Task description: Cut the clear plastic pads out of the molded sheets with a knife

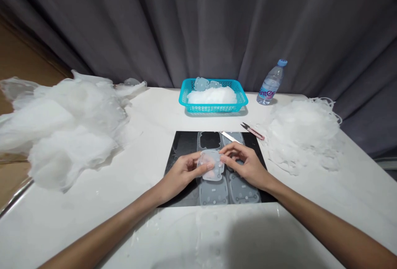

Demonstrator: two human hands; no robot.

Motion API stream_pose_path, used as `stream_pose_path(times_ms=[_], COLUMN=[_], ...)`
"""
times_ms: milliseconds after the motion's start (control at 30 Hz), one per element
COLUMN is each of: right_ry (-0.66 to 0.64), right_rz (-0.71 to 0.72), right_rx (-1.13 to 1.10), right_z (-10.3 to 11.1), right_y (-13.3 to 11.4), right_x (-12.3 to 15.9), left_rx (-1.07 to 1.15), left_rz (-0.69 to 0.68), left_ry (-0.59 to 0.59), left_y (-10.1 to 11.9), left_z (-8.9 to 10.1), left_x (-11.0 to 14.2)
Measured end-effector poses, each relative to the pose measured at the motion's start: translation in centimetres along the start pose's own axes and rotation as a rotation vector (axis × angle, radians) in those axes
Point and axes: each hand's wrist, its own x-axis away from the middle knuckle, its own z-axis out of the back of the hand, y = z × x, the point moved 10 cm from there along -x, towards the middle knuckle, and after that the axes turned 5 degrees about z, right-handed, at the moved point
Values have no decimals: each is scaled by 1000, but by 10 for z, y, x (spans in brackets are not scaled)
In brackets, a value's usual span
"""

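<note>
Two bare hands meet at a cloudy plastic piece (218, 174) above a black mat (182, 147).
From where I stand, the left hand (186, 170) has the piece pinched, thumb flat across its front and fingers behind. The right hand (245, 163) is half curled, thumb and fingertips at the piece's upper right edge; whether they grip it I can't tell. Under them, a sheet of similar shapes (214, 190) lies on the mat, and a slim pale tool (231, 137) runs up to the right hand's fingers. Beyond sits a blue basket (214, 108) with more pieces, pink-handled snips (256, 132) lie to the right, and white heaps (71, 124) flank both sides.
</note>
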Motion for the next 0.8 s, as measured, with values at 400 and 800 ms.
stream_pose_path(times_ms=[400, 800], right_ry=[-14, -10], right_rz=[-64, -108], right_rx=[-71, -50], right_z=[-3, -2], right_y=[6, 11], right_x=[-2, 0], left_rx=[151, 168], left_rz=[-23, -16], left_ry=[-4, -29], left_y=[2, 4], left_z=[-1, -3], left_x=[-5, -4])
